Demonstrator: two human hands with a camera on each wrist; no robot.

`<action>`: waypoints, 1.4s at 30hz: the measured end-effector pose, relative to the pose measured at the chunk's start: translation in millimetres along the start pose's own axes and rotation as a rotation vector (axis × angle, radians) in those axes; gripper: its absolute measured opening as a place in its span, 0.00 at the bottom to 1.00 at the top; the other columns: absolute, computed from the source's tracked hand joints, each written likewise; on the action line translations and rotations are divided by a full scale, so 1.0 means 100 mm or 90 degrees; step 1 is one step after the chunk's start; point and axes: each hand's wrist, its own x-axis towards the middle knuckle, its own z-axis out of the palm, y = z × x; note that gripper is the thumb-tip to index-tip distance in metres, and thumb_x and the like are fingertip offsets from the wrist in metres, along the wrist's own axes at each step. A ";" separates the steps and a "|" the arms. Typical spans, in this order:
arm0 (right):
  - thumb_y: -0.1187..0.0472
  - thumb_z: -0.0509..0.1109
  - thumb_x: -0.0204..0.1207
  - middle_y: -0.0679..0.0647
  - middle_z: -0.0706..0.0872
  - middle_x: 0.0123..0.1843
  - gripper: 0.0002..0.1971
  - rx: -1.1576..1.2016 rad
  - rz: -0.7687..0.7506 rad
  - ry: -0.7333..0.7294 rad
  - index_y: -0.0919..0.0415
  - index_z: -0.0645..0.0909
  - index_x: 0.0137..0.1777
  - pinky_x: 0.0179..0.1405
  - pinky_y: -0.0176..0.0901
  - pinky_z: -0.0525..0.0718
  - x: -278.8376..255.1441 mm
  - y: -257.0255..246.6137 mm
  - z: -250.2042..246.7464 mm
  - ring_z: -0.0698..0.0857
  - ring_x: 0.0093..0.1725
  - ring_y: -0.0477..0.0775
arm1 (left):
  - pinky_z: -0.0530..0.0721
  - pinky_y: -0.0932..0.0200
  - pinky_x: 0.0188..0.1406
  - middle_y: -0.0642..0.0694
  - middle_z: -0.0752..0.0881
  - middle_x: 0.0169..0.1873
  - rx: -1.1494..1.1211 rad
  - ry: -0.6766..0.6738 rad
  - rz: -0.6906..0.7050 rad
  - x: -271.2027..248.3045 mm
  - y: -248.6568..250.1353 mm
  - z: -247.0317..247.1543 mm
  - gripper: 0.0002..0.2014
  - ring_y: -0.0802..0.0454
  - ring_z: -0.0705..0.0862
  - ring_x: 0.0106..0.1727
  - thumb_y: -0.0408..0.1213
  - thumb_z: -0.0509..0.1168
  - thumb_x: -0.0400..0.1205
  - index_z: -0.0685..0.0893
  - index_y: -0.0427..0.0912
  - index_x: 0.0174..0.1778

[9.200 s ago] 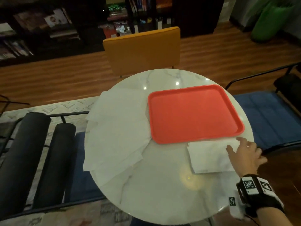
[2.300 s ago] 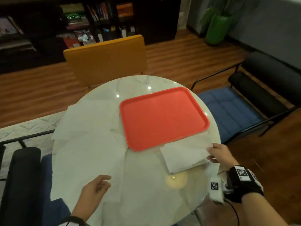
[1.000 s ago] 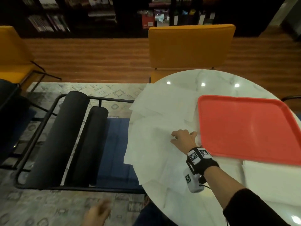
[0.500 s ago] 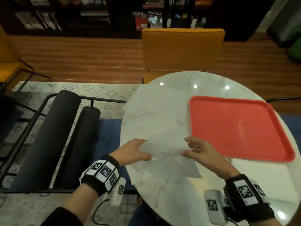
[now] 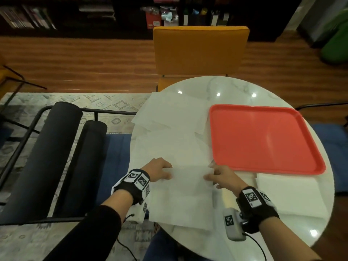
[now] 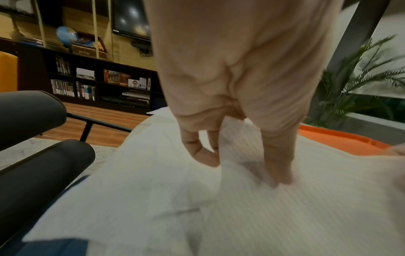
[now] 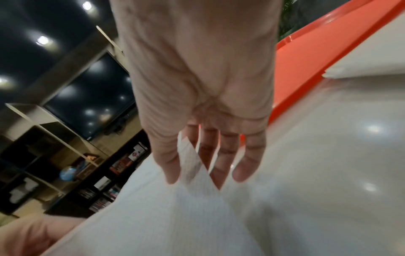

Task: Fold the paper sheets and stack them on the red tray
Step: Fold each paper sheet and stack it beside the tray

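Left hand [image 5: 159,169] and right hand [image 5: 221,176] pinch one white paper sheet [image 5: 185,194] at the round marble table's [image 5: 235,87] near edge; red plastic tray [image 5: 263,138] holds nothing yet.

A round white marble table [image 5: 222,85] is being occupied by a red tray [image 5: 263,138] on its right half, loose paper sheets [image 5: 169,129] spread over its left half, and a folded sheet [image 5: 290,196] lying just beside the tray's near edge.
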 end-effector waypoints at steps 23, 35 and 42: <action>0.61 0.72 0.70 0.37 0.82 0.44 0.23 -0.336 -0.119 -0.006 0.26 0.77 0.27 0.58 0.51 0.77 -0.42 0.66 0.39 0.80 0.46 0.43 | 0.69 0.56 0.55 0.58 0.82 0.49 0.172 0.240 0.132 -0.57 -0.61 0.86 0.14 0.55 0.79 0.53 0.36 0.65 0.75 0.86 0.59 0.52; 0.54 0.51 0.86 0.55 0.51 0.86 0.28 -0.523 -0.210 -0.038 0.60 0.49 0.84 0.80 0.56 0.52 -0.20 0.10 0.96 0.50 0.84 0.54 | 0.74 0.40 0.67 0.46 0.80 0.70 0.304 0.193 0.044 -0.40 -0.34 1.12 0.29 0.50 0.79 0.70 0.54 0.49 0.81 0.78 0.41 0.71; 0.38 0.32 0.77 0.46 0.29 0.80 0.37 -0.642 -0.221 -0.078 0.56 0.36 0.83 0.78 0.60 0.34 -0.07 0.43 1.21 0.36 0.83 0.51 | 0.44 0.36 0.74 0.48 0.54 0.83 0.329 0.155 0.035 -0.35 -0.59 1.29 0.34 0.54 0.50 0.82 0.60 0.41 0.85 0.57 0.42 0.82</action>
